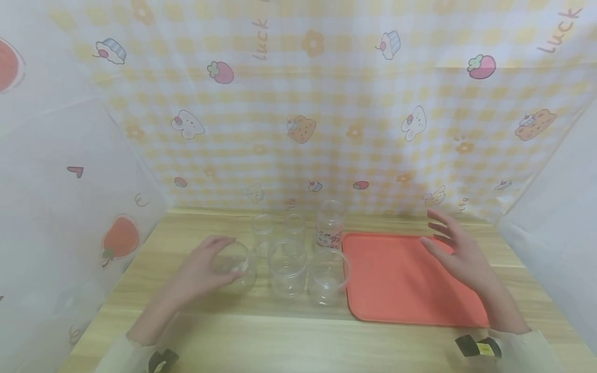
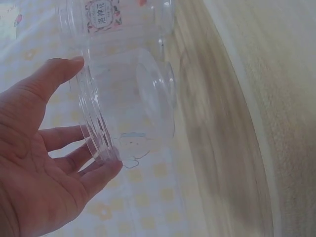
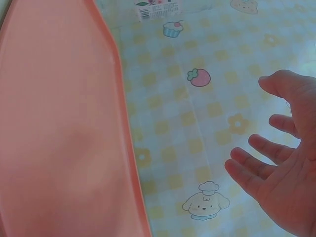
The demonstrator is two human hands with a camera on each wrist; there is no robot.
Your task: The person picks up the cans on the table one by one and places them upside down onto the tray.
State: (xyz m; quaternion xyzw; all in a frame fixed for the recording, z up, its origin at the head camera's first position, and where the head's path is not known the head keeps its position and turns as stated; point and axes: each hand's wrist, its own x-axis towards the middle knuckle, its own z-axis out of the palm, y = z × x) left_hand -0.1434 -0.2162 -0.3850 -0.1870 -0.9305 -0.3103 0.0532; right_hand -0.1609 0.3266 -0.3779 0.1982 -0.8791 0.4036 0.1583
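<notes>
At the left end of a row of clear containers, my left hand [image 1: 200, 272] holds a clear cup [image 1: 239, 261] by its sides. The left wrist view shows the thumb and fingers spread around the ridged rim of this clear cup [image 2: 131, 98]. My right hand [image 1: 462, 259] is raised above the right part of an orange-red tray [image 1: 396, 280]. Its fingers are apart and loosely bent, with nothing between them, as the right hand [image 3: 276, 163] also shows in the right wrist view.
Two clear cups, one in the middle [image 1: 287, 274] and one beside the tray [image 1: 326, 280], stand at the front. Behind them are two narrower clear cups [image 1: 263, 233] and a labelled clear jar [image 1: 329, 228]. A checked cloth [image 1: 326, 103] hangs behind the wooden table [image 1: 261, 342].
</notes>
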